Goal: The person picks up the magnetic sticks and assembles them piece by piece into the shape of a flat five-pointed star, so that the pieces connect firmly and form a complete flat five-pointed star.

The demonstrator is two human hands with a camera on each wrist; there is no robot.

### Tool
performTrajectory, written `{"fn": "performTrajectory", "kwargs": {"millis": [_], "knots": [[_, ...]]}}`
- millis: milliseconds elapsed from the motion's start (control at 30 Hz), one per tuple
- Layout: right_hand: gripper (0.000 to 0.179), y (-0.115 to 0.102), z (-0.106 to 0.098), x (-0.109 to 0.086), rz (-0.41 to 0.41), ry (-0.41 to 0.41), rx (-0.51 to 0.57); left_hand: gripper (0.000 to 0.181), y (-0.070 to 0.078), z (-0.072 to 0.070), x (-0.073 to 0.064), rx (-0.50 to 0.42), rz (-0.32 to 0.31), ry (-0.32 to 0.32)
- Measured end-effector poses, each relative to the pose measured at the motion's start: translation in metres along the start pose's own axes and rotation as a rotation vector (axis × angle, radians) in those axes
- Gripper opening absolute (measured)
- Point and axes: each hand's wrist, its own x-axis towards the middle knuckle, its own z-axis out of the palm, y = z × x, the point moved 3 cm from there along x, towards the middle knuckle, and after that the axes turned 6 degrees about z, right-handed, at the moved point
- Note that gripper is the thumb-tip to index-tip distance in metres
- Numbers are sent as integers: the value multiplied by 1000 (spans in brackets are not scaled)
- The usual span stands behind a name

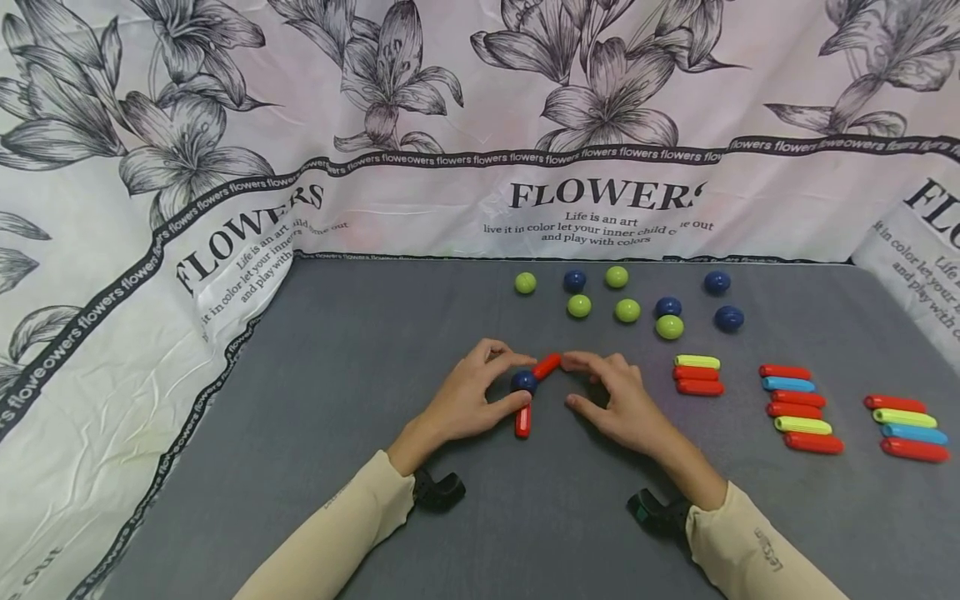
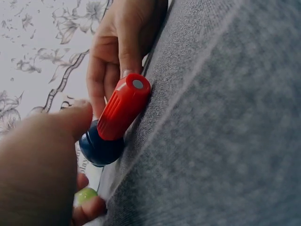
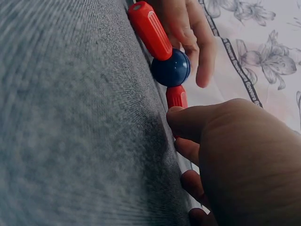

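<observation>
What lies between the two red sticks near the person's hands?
A dark blue ball, touching both red sticks; the right wrist view shows this.

In the head view, the left hand's (image 1: 468, 398) thumb hides the join between a glossy dark blue ball (image 1: 523, 382) and the near red plastic rod (image 1: 522, 422). A lime-green ball (image 1: 670, 327) covers part of another dark blue ball (image 1: 667, 306). The left cream sleeve (image 1: 337, 529) runs off the bottom edge, its lettering too small to read. The white flower-printed cloth (image 1: 450, 83) is cut by the top edge. In the right wrist view, the right hand's (image 3: 244, 155) thumb hides one end of the far red plastic rod (image 3: 177, 96). The grey cloth (image 2: 221, 141) is blurred in the left wrist view.
</observation>
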Motion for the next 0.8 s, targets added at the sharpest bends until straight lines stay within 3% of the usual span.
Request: {"fn": "performTrajectory", "kwargs": {"millis": [167, 267, 367, 533, 800], "knots": [[53, -1, 0, 0, 30, -17, -6, 38, 3, 2, -1, -22, 94, -71], [50, -1, 0, 0, 26, -4, -10, 44, 4, 3, -2, -7, 124, -105], [48, -2, 0, 0, 24, 7, -7, 37, 4, 4, -3, 12, 148, -121], [47, -2, 0, 0, 39, 15, 1, 23, 2, 5, -2, 25, 157, -101], [45, -1, 0, 0, 53, 24, 12, 23, -1, 6, -2, 90, 121, -53]]}}
